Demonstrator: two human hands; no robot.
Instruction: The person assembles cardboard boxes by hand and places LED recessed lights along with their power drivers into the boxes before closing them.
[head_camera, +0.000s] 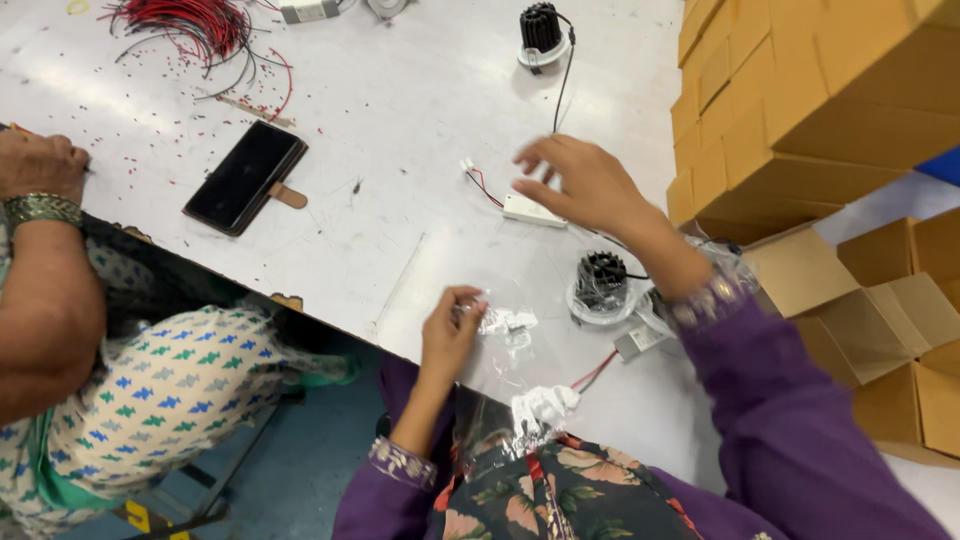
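- Far left: co-worker's hand (40, 165) rests on the table (400, 130), bangle at the wrist; fingertips cut off by the frame edge, so what it touches cannot be told. Patterned clothes fill the lower left corner.
- Top left: bundle of red wires (200, 25), partly cropped by the top edge; small red snippets scattered around it.
- Black phone (245, 177) in a flip case lies flat, well apart from every hand.
- Centre, at the table's near edge: left hand (450, 335) pinches the edge of a clear plastic bag (505, 345). Bag is see-through and glary; its outline is hard to trace, and the white bits inside cannot be made out.
- A second crumpled bag (540, 410) lies on the lap, contents unclear.
- Top centre: black lamp (542, 35) with a lead, standing alone.
- Right hand (580, 185) hovers spread and loose over a white driver box (532, 210), holding nothing; motion blur hides whether fingertips touch it. Red and black leads run from the box to a white plug (467, 167).
- Below the wrist: second lamp (600, 285), wrapped in film, partly hidden by the purple sleeve (760, 390).
- Right: stacked cartons (800, 90), cut off by the frame.
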